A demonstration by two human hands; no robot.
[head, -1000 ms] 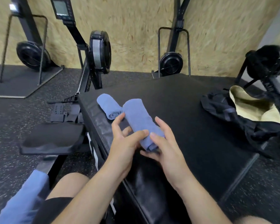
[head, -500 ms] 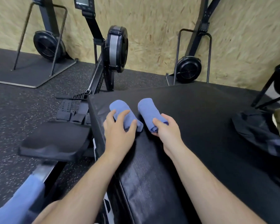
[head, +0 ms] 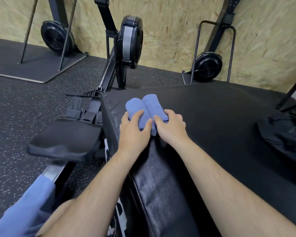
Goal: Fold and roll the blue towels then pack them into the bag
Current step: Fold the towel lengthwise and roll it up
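Black padded box (head: 212,117) carries two rolled blue towels near its left corner: left roll (head: 134,106) and right roll (head: 152,103), touching side by side. Black bag (head: 284,134) lies at its right edge.

Two rolled blue towels (head: 151,104) lie side by side, touching, near the black box (head: 212,117) corner.

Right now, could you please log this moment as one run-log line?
left hand grips left towel roll | right hand grips right towel roll | rolls touching, on black pad | bag apart, right
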